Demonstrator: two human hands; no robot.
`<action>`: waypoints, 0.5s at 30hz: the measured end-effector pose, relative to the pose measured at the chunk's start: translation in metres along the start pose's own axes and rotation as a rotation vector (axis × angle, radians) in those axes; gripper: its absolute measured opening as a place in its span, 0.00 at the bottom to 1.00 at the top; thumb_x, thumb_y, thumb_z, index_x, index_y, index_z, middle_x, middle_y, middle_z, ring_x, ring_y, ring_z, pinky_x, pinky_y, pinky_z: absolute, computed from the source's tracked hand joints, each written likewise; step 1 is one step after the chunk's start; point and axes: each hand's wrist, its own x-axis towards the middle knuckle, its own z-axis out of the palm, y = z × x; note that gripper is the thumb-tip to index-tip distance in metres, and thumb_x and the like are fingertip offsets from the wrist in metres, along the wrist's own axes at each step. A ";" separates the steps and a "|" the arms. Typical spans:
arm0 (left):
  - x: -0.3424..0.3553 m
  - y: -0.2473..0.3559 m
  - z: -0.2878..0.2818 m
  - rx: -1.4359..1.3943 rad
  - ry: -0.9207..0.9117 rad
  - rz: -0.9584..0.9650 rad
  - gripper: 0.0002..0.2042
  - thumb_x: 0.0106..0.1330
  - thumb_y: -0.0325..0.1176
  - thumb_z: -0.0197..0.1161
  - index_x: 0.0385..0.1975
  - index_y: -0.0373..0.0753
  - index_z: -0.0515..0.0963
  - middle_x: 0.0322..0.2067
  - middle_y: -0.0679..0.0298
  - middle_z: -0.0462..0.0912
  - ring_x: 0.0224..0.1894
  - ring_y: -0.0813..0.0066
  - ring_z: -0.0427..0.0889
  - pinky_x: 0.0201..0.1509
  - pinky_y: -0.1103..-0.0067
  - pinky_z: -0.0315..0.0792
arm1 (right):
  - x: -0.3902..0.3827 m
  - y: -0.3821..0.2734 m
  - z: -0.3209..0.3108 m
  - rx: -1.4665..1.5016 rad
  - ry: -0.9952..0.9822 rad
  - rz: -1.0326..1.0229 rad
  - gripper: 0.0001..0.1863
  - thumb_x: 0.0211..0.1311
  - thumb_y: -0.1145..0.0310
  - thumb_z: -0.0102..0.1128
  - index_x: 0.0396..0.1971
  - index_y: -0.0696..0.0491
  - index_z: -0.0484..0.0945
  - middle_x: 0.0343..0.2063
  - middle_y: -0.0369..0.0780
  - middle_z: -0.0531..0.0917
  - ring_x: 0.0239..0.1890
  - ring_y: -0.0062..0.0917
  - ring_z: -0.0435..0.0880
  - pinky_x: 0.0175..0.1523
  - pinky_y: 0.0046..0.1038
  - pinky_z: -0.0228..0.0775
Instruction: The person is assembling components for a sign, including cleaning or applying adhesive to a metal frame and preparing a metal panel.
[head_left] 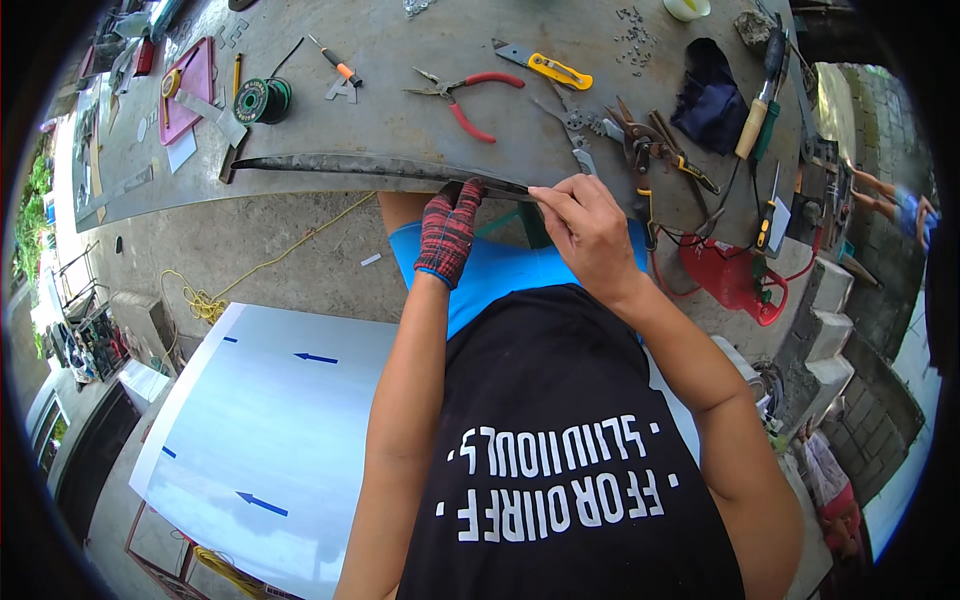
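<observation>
A long, narrow dark strip, slightly curved, lies along the near edge of the grey metal table. My left hand, in a red and black knitted glove with dark fingertips, is closed on the strip right of its middle. Bare and pinched, my right hand grips the strip's right end; its fingertips partly hide that end. Beyond my hands lie red-handled needle-nose pliers and a yellow utility knife. Cutting snips rest to the right of the strip.
On the table's left are a green wire spool, a pink tray and an orange-handled screwdriver. A dark cloth lies at the right. Below stand a white panel and a red container; a yellow cord crosses the floor.
</observation>
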 end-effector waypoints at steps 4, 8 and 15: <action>0.001 -0.001 -0.001 0.003 -0.006 0.013 0.22 0.78 0.46 0.61 0.50 0.30 0.85 0.46 0.52 0.89 0.50 0.62 0.83 0.61 0.70 0.72 | -0.001 0.000 0.001 -0.003 0.002 0.001 0.14 0.57 0.80 0.70 0.45 0.56 0.85 0.33 0.40 0.79 0.37 0.35 0.80 0.42 0.36 0.74; 0.001 0.000 0.000 0.007 0.000 0.015 0.22 0.78 0.46 0.61 0.50 0.30 0.85 0.46 0.52 0.90 0.51 0.62 0.83 0.62 0.70 0.72 | 0.000 0.000 -0.001 -0.021 0.006 -0.005 0.14 0.58 0.80 0.70 0.45 0.55 0.85 0.33 0.39 0.79 0.37 0.35 0.80 0.43 0.36 0.73; 0.003 0.000 0.001 0.022 -0.020 0.029 0.21 0.78 0.46 0.60 0.50 0.29 0.85 0.46 0.52 0.90 0.50 0.62 0.84 0.61 0.70 0.72 | 0.007 -0.012 -0.026 0.020 0.024 0.008 0.13 0.57 0.81 0.69 0.43 0.55 0.86 0.31 0.39 0.81 0.35 0.34 0.81 0.42 0.35 0.73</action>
